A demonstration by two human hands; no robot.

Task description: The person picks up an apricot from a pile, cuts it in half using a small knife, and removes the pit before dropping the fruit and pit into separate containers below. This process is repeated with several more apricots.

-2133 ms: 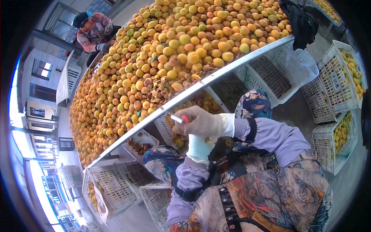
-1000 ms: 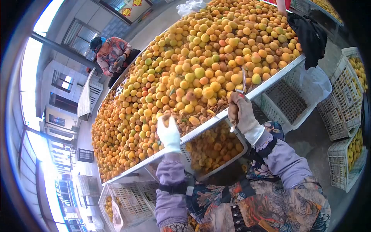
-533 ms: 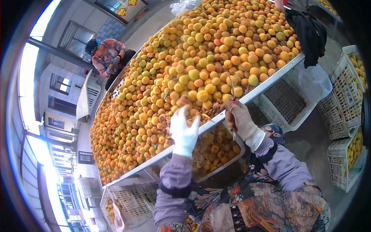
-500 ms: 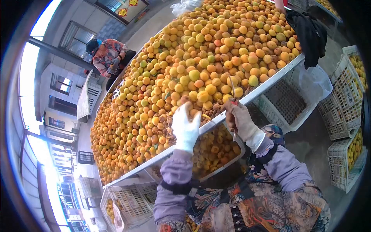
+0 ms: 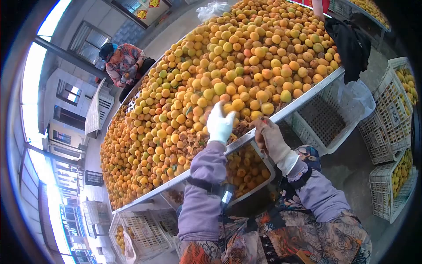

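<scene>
My left hand (image 5: 219, 125), in a white glove, reaches over the near edge of a big heap of apricots (image 5: 176, 112). Its thumb and fingers are apart, with the fingertips at an orange-yellow apricot (image 5: 228, 108). To the right, above the table's metal rim (image 5: 290, 107), my right hand (image 5: 273, 138) wears a stained glove and is closed around a slim knife, whose thin blade is blurred now. Brown, torn apricot scraps (image 5: 193, 144) lie between the heap and the rim.
Below the rim stands a crate of apricots (image 5: 246, 169); right of it is a pale plastic crate (image 5: 314, 132) with a clear bag. Stacked crates (image 5: 382, 132) hold yellow fruit. A black cloth (image 5: 349, 46) hangs over the rim. Another person (image 5: 125, 66) sits across the table.
My left hand has moved up and slightly right, away from the scraps to the whole apricots; the fruit in its fingers is gone. My right hand stays near the rim, with the knife blurred.
</scene>
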